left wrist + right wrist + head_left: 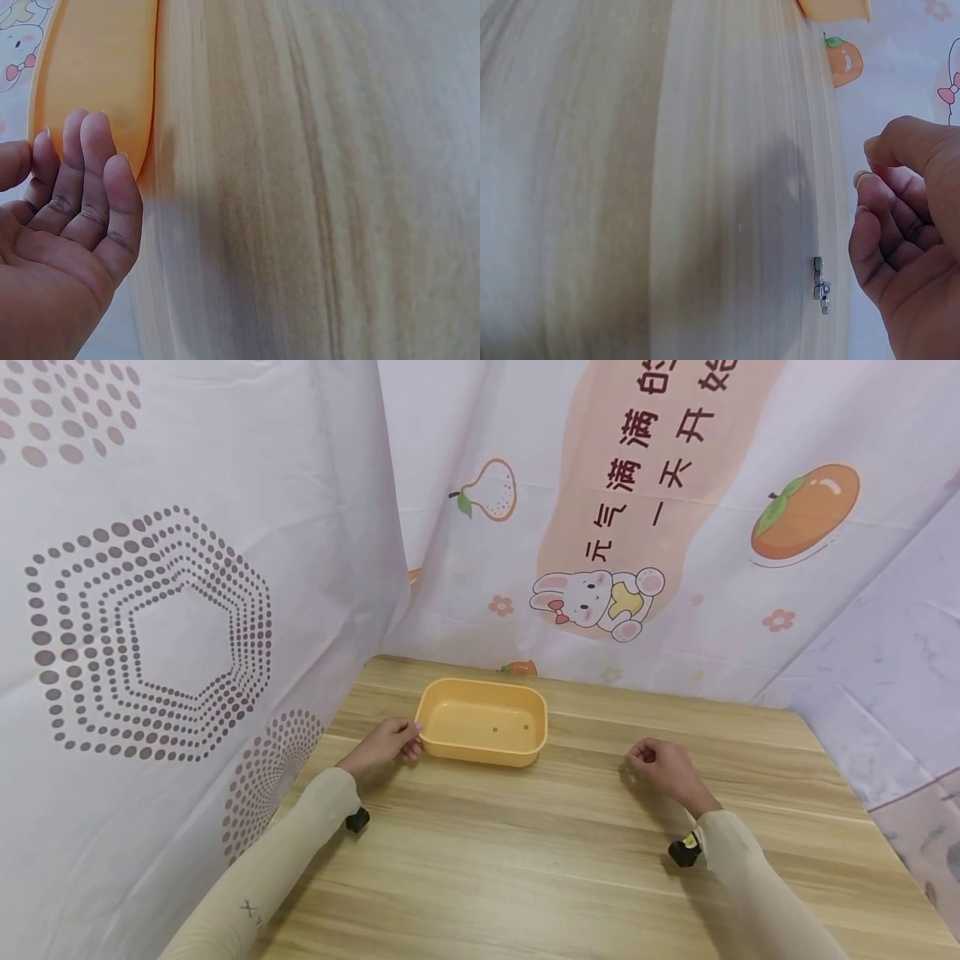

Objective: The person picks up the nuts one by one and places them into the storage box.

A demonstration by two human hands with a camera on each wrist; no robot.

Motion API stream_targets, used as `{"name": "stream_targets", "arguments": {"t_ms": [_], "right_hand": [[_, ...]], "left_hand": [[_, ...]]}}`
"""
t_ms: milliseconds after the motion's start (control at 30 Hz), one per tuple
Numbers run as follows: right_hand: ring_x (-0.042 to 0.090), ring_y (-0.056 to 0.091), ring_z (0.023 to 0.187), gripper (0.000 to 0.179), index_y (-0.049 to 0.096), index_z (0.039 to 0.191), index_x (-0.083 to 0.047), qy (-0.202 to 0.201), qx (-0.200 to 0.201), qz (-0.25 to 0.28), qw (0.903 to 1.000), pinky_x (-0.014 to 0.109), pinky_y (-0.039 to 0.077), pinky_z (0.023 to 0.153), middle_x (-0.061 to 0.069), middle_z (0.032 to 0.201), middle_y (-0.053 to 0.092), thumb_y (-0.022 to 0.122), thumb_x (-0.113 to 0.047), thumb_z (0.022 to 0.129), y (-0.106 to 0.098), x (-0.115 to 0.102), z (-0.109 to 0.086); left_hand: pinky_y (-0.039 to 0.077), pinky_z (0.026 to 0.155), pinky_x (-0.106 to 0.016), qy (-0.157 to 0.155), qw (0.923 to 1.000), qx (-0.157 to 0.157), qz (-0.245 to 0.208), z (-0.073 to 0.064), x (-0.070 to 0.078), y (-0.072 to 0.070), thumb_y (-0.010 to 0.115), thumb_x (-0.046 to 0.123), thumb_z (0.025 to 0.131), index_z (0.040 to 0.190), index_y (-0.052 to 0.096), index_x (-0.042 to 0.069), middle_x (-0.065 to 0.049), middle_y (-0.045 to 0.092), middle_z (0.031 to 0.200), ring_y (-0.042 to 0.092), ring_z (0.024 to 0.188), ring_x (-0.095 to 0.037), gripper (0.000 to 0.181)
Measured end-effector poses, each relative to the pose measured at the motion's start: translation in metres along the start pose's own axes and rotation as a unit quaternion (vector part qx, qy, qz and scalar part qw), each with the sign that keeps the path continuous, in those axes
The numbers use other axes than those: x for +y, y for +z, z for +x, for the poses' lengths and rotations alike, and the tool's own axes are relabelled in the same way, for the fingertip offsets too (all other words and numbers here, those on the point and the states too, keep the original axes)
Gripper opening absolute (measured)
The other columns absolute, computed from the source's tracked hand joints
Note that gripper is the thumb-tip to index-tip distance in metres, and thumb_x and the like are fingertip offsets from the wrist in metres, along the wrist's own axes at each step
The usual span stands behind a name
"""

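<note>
A shallow orange-yellow plastic basket [480, 753] with rounded corners sits on the wooden table. My left hand [390, 742] is at its left end, thumb and index finger pinching the rim; in the left wrist view the other fingers of that hand [82, 202] reach loosely along the outer wall. Two small dark spots show on the basket's floor. Well to the right, my right hand [667, 768] hovers over the table, fingers loosely curled and thumb near the index finger, nothing visible between them. Several small metal nuts [820, 285] lie close together near it in the right wrist view.
The wooden table [480, 860] meets a printed white curtain [465, 585] along its back edge. Another curtain [180, 652] with dotted patterns hangs close along the left side, beside the left sleeve [277, 852]. A pale curtain [885, 693] borders the right side.
</note>
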State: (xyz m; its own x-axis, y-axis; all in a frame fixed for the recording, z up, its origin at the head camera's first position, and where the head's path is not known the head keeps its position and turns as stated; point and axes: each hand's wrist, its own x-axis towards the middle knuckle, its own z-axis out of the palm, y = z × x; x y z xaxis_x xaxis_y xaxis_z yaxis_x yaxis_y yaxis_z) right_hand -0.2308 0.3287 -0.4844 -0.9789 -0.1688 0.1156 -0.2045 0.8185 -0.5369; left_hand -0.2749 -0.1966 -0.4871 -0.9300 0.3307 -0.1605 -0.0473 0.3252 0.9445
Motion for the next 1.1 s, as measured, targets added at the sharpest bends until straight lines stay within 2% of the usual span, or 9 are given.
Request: {"name": "stream_targets", "arguments": {"t_ms": [300,600,833,1100], "right_hand": [[0.014,0.061,0.078,0.011,0.074,0.096,-0.007,-0.01,0.003,0.005,0.9999,0.03,0.051,0.069,0.0,0.086,0.07,0.067,-0.015,0.099,0.003,-0.001,0.001],[0.014,0.062,0.077,0.013,0.073,0.096,-0.009,-0.013,0.001,0.012,0.9998,0.031,0.051,0.068,-0.001,0.085,0.07,0.068,-0.02,0.1,0.006,-0.006,0.003],[0.013,0.062,0.077,0.015,0.073,0.097,-0.008,-0.006,-0.001,0.018,0.9998,0.03,0.051,0.067,0.0,0.086,0.07,0.068,-0.022,0.101,0.008,-0.012,0.006],[0.014,0.062,0.08,0.014,0.074,0.097,-0.008,-0.017,-0.002,0.017,0.9997,0.031,0.051,0.07,-0.001,0.087,0.07,0.069,-0.02,0.1,0.009,-0.018,0.007]], "left_hand": [[0.058,0.073,-0.032,-0.002,1.0,0.001,-0.003,0.0,-0.002,0.001,0.048,0.028,0.112,0.1,0.062,-0.003,-0.017,0.067,0.094,0.063,0.078,-0.021,0.036],[0.057,0.073,-0.032,-0.006,1.0,0.003,-0.001,0.001,-0.001,0.0,0.048,0.028,0.112,0.099,0.062,-0.002,-0.014,0.066,0.091,0.063,0.078,-0.022,0.036],[0.058,0.073,-0.032,-0.001,1.0,0.0,0.003,0.0,0.0,0.0,0.047,0.028,0.112,0.099,0.062,-0.002,-0.012,0.066,0.09,0.064,0.078,-0.021,0.035],[0.058,0.074,-0.033,0.003,1.0,0.001,0.002,0.0,-0.001,0.0,0.048,0.029,0.112,0.101,0.062,-0.002,-0.015,0.067,0.093,0.064,0.078,-0.021,0.036]]}}
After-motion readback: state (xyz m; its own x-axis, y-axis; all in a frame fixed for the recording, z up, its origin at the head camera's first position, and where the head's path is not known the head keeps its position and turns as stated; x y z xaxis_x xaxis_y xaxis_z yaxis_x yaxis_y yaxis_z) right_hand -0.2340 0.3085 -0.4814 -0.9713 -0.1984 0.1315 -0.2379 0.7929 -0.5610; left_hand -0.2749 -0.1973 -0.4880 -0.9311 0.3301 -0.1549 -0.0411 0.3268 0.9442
